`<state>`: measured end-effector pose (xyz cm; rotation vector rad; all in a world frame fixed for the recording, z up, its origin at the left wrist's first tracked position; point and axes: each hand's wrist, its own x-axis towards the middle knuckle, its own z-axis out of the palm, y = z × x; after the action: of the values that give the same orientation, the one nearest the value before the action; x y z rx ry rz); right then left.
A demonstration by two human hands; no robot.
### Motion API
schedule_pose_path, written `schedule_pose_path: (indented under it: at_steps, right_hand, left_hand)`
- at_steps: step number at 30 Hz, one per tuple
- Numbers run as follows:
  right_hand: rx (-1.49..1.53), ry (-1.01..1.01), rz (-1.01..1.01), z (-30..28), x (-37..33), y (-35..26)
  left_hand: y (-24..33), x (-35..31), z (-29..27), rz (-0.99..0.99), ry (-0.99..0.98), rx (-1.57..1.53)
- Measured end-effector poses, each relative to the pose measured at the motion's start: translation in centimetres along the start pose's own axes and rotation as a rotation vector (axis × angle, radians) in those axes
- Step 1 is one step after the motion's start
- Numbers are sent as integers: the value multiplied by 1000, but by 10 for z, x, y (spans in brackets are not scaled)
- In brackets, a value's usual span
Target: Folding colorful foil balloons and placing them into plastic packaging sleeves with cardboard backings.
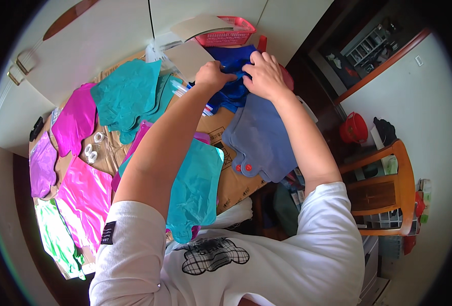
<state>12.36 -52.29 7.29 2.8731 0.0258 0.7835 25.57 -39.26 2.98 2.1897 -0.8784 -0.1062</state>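
Observation:
At the far side of the table, both my arms reach to a crumpled dark blue shiny foil sheet [231,94]. My left hand [215,76] is closed at its left edge, thumb pointing right. My right hand [265,75] has its fingers bent down over the right part of the foil, thumb inward. Just below my right hand lies a stack of grey-blue wavy-edged foil shapes [264,135] with two red round spots at a lower corner. A teal foil shape [195,183] lies between my forearms, close to my body.
Teal foil pieces [126,94], magenta foil [76,120], pink foil [87,194] and green foil [57,234] cover the table's left. White tape or ribbon rolls [91,153] lie among them. A red basket [228,35] stands behind my hands; a wooden chair [381,191] is at right.

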Motion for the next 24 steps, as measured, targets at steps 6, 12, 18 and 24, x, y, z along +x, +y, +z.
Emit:
schedule_pose_path:
  at_steps: [6, 12, 18, 24]
  right_hand:
    - [-64, -153, -1, -4, -19, -1]
    - [182, -89, 30, -5, -16, -6]
    - [312, -266, 264, 34, 16, 0]
    - [178, -402, 392, 45, 19, -11]
  left_hand:
    - [-12, 8, 2, -51, 5, -151]
    - [-11, 3, 1, -21, 8, -67]
    - [3, -1, -5, -91, -72, 1]
    - [-7, 4, 3, -123, 73, -137]
